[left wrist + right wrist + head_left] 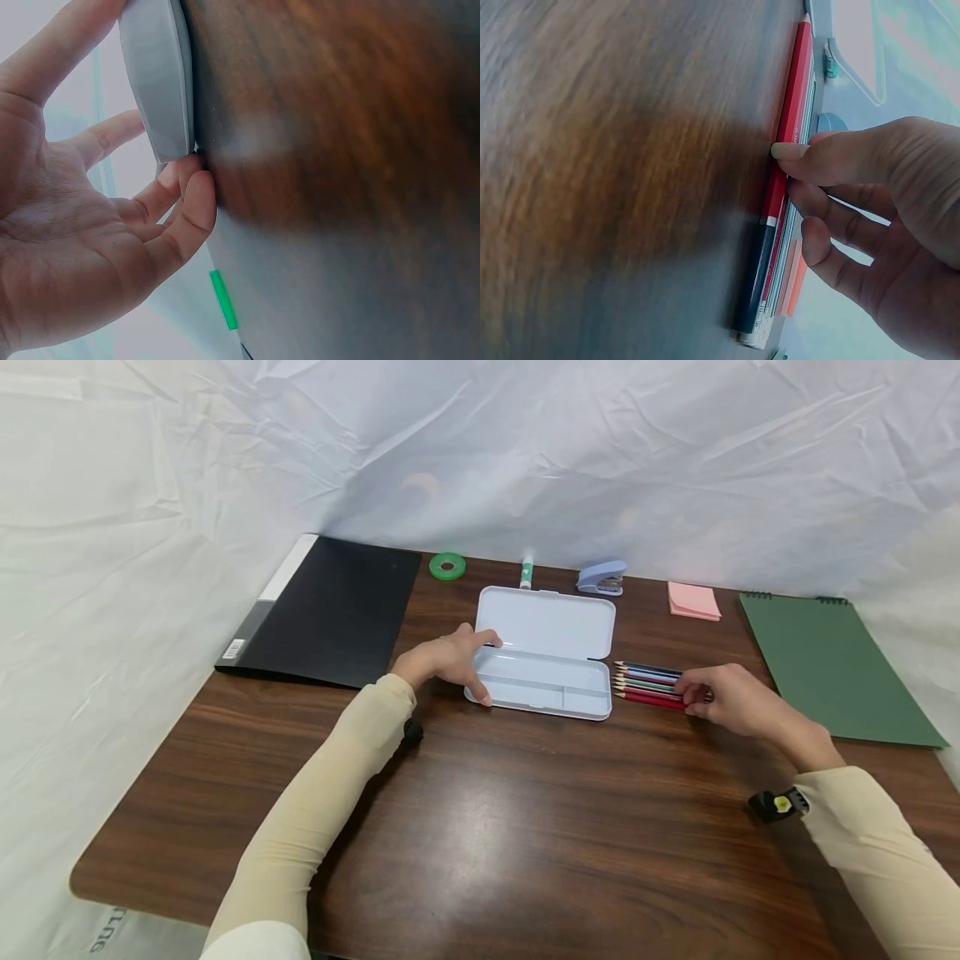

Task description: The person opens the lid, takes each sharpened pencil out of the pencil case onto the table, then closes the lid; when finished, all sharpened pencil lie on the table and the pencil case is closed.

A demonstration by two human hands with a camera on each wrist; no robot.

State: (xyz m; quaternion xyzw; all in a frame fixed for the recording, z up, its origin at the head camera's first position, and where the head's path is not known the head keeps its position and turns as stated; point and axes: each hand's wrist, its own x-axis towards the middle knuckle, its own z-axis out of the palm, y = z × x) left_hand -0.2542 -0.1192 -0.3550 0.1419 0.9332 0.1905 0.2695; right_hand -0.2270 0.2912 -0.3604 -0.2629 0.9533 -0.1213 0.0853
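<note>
An open white pencil case (551,622) lies on the table, its lid tipped back and its divided tray bare. My left hand (450,660) holds the left end of it, thumb at the front edge and index finger near the hinge. In the left wrist view, curled fingers touch the end of the case (157,82). Right of the case lies a row of colored pencils (647,685), tips pointing left. My right hand (735,700) grips the row near its right end. In the right wrist view, the thumb presses the side of the nearest red pencil (795,90).
A black folder (337,610) lies at left. Along the back are green tape (447,557), a glue stick (527,573), a blue stapler (602,577) and pink sticky notes (693,600). A green spiral notebook (832,668) lies at right. White sheeting (525,460) hangs behind the table.
</note>
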